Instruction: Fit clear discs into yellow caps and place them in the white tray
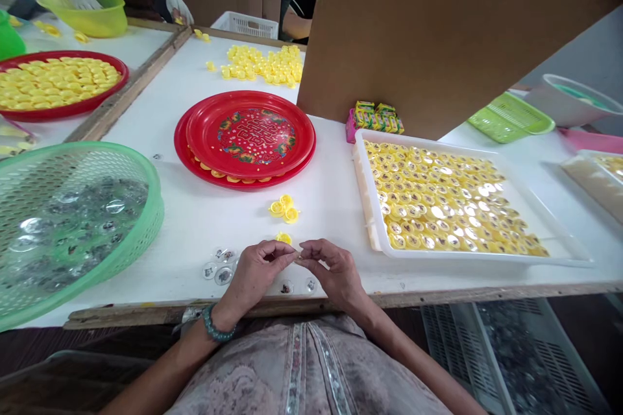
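Note:
My left hand (257, 272) and my right hand (335, 270) meet over the front of the white table, thumbs and forefingers closed in a pinch. Between the fingertips sits a small pale item, mostly hidden and too small to name. Just beyond them lies one yellow round plastic piece (283, 238), and farther off is a little cluster of yellow pieces (285, 209). Clear round discs with dark printed pictures (224, 275) lie beside my left hand. More such discs (286, 286) are on the table under and between my hands.
At left stands a green mesh basket (154, 207) of clear discs. Red trays (253, 100) are stacked ahead over yellow pieces. A white tray (372, 233) at right holds rows of yellow pieces. A cardboard panel (413, 32) rises behind. Across the table, a co-worker's gloved hand (178, 8) touches yellow pieces.

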`<state>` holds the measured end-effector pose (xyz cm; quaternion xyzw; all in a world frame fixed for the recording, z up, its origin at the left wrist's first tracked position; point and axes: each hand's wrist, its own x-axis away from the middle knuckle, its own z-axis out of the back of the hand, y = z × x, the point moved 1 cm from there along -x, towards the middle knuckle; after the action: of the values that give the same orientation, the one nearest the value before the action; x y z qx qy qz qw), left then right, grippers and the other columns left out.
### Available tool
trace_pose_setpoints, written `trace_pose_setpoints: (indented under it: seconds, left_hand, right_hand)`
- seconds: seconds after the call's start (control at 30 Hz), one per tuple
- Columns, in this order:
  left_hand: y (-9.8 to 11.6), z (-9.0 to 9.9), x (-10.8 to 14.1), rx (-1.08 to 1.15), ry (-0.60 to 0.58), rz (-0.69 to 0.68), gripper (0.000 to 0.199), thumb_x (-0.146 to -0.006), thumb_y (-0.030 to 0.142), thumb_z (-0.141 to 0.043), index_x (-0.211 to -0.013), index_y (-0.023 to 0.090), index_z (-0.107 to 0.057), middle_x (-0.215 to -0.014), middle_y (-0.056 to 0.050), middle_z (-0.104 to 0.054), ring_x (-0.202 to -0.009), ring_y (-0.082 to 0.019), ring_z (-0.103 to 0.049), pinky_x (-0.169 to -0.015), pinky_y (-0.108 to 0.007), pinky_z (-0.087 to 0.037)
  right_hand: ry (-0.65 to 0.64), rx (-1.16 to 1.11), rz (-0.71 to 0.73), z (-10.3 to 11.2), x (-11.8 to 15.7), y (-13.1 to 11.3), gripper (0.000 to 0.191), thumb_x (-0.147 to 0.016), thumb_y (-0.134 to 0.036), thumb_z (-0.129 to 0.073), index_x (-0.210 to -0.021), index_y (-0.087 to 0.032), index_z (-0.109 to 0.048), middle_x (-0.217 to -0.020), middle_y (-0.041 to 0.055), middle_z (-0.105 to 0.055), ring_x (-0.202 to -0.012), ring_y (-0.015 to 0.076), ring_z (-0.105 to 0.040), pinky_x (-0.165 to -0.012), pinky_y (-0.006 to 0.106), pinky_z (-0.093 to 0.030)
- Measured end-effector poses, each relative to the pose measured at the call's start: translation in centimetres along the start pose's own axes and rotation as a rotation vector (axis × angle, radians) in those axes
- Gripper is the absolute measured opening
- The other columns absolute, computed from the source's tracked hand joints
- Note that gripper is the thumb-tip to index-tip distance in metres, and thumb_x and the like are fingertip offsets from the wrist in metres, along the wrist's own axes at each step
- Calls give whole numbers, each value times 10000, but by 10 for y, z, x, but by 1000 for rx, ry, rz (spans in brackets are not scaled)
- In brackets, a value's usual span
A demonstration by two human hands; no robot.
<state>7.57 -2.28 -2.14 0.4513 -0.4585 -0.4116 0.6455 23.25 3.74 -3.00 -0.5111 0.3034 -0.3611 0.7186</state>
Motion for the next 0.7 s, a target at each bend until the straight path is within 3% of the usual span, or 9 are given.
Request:
trace_pose_setpoints:
  seconds: [0.13, 0.2, 0.33, 0.47, 0.6, 0.7]
  left_hand:
    - [10, 4, 1, -304, -3, -222, 102, -788, 257, -598, -802, 211, -688, -770, -7, -672, -735, -149, -590, -696, -258, -434]
    - [14, 4, 2, -390, -16, -271, 103, -796, 237, -585, -810, 214, -684, -766, -6, -668, -726, -146, -579, -681, -257, -423]
    - [9, 3, 1, -287, 2, -94, 117, -765, 304, -625, -744, 193, -656, -687, 4, -637, -641, -134, -553, -630, -246, -419]
    - [-4, 2, 2, 20, -83, 91, 180, -735, 353, -644, -720, 173, -633, -669, 6, -636, -636, -134, -557, -620, -232, -434]
    - [-8, 8, 2, 121, -183, 159, 195, -745, 346, -622, -801, 163, -660, -742, -22, -682, -713, -157, -603, -684, -247, -455]
    - [-5, 22, -9, 15, -100, 118, 241, -761, 363, -593, -890, 173, -667, -807, -31, -700, -762, -170, -619, -711, -254, -461]
  right_hand:
    - [-124, 181, 139, 12, -5, -10, 259, -827, -171, -571, -1079, -201, -520, -799, 2, -638, -706, 116, -602, -686, 243, -497]
    - [-178, 223, 156, 16, -9, -14, 260, -838, -147, -547, -1084, -205, -490, -810, -1, -633, -714, 114, -602, -679, 236, -490]
    - [-182, 275, 180, 19, -11, -19, 170, -829, -146, -570, -988, -199, -539, -840, 13, -623, -736, 118, -601, -691, 233, -489]
    - [-230, 404, 311, 11, -2, -21, 279, -819, -143, -581, -1092, -191, -554, -974, 68, -612, -867, 161, -593, -747, 268, -487]
    - [-184, 431, 329, 1, 4, -13, 259, -839, -183, -567, -1098, -192, -569, -960, 72, -618, -846, 160, -596, -725, 263, -488]
    - [-48, 433, 209, -4, -3, -6, 259, -795, -240, -643, -1045, -197, -590, -900, 44, -618, -736, 134, -597, -655, 232, -480]
